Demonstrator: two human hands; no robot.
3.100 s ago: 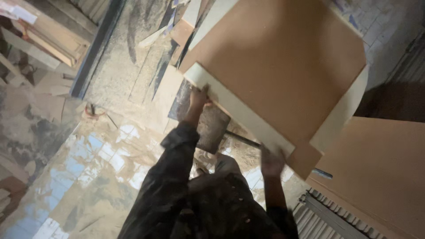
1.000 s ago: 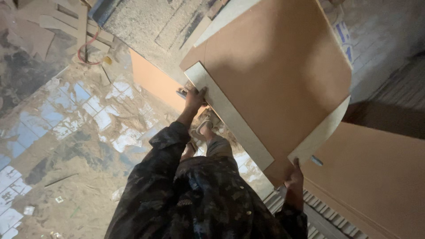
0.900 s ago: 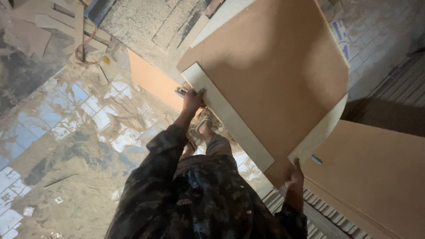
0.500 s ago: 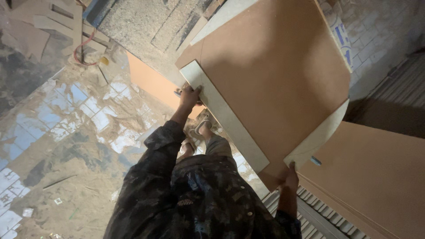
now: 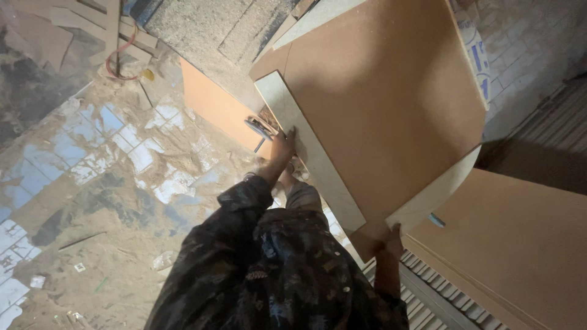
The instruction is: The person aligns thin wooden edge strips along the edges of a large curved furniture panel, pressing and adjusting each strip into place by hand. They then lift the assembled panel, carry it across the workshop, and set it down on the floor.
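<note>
I carry a large brown fibreboard panel point(image 5: 379, 104) with a pale edge band, held up in front of me and tilted. My left hand point(image 5: 282, 146) grips its pale left edge near the top corner. My right hand point(image 5: 391, 238) holds the panel's lower corner from underneath, with only the fingers and wrist showing. My dark patterned sleeves and jacket fill the lower middle of the view. One of my feet shows just below the left hand.
A smaller orange-brown board point(image 5: 217, 110) lies on the dusty tiled floor point(image 5: 110, 165) ahead. Another large brown board point(image 5: 520, 250) lies flat at the lower right over a ribbed metal surface point(image 5: 428, 305). Wood offcuts point(image 5: 79, 24) and a red cable point(image 5: 119, 58) sit at the upper left.
The panel has shifted slightly up and to the right in view as I step forward; more of the orange board on the floor shows. Both hands keep their hold.
</note>
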